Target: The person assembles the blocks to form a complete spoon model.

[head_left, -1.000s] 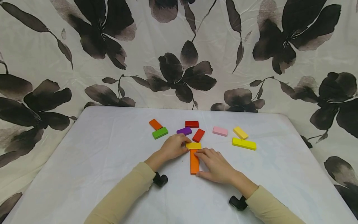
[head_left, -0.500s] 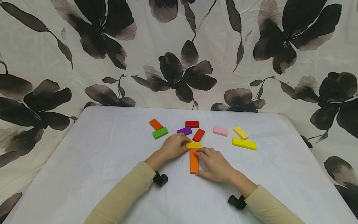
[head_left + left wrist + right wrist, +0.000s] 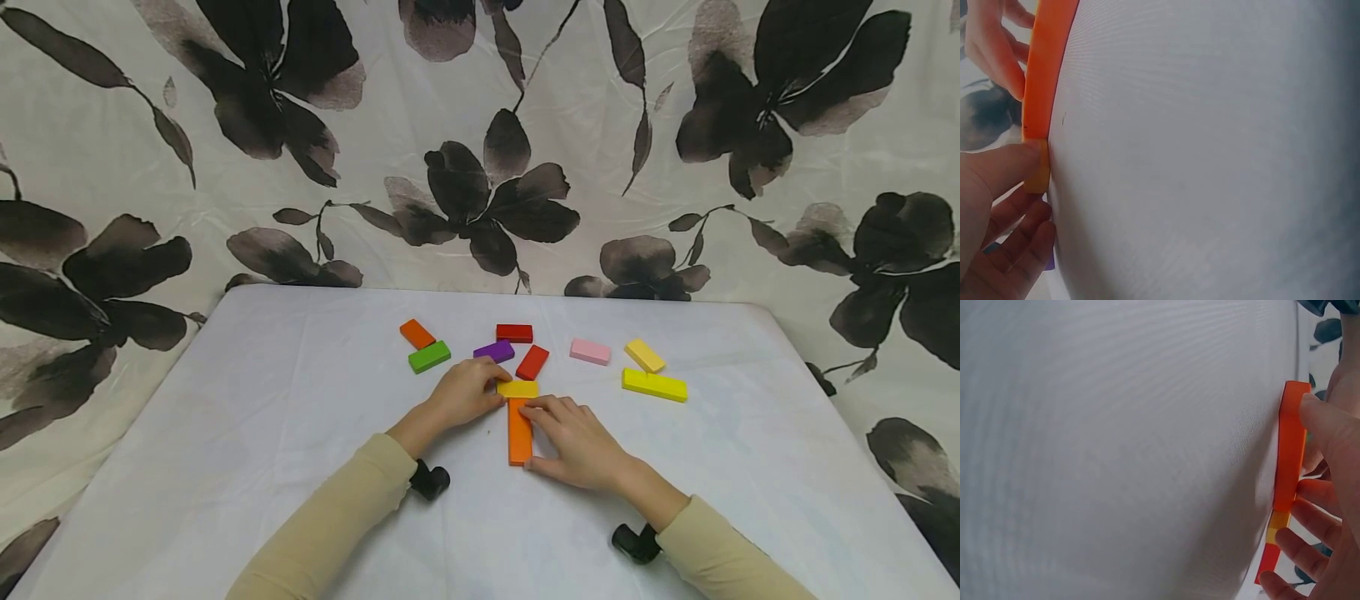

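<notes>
The left hand (image 3: 463, 393) pinches the crosswise yellow block (image 3: 519, 389); the right hand (image 3: 579, 443) holds the orange block (image 3: 519, 437), long axis pointing at it. White table (image 3: 217, 450) beneath both grips, floral cloth (image 3: 480, 92) beyond.

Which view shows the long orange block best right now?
The head view: the long orange block shows both ends and most of its top. The left wrist view crops its near end; the right wrist view shows it obliquely, partly behind the right hand.

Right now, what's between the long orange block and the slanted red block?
A short yellow rectangular block, up against the long orange block; the head view shows it.
</notes>
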A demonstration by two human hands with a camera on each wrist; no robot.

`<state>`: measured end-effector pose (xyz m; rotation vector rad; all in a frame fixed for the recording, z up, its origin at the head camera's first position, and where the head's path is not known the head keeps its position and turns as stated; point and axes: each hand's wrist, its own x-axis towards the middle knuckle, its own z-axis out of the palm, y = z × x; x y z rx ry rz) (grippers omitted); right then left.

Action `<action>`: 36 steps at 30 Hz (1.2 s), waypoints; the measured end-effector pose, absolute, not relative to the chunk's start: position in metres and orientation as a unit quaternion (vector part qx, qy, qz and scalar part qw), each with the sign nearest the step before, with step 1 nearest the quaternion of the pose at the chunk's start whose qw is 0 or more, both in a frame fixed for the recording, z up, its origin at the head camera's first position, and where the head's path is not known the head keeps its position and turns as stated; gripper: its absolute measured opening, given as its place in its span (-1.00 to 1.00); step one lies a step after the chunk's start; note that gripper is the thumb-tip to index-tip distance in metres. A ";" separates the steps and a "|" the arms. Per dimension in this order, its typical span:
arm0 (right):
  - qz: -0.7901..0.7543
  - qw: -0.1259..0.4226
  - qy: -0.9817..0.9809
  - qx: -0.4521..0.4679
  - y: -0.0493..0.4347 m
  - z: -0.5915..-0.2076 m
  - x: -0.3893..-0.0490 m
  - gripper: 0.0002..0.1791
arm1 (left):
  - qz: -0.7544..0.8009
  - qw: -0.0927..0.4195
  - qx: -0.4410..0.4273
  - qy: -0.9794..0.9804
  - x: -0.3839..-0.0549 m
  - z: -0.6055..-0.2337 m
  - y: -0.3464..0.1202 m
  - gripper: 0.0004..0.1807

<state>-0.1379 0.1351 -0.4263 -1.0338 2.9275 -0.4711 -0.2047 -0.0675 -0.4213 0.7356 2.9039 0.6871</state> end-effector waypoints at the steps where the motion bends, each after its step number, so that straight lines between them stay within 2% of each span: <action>1: -0.150 0.001 0.932 -0.329 0.135 -0.426 -0.138 -0.26 | 0.225 0.034 0.239 0.944 -0.205 -0.421 -0.067 -0.66; 24: -0.155 -0.005 0.931 -0.331 0.136 -0.425 -0.137 -0.28 | 0.226 0.041 0.235 0.945 -0.205 -0.421 -0.067 -0.65; 36: -0.172 -0.039 0.944 -0.279 0.141 -0.421 -0.150 -0.45 | 0.230 0.042 0.227 0.945 -0.205 -0.421 -0.066 -0.65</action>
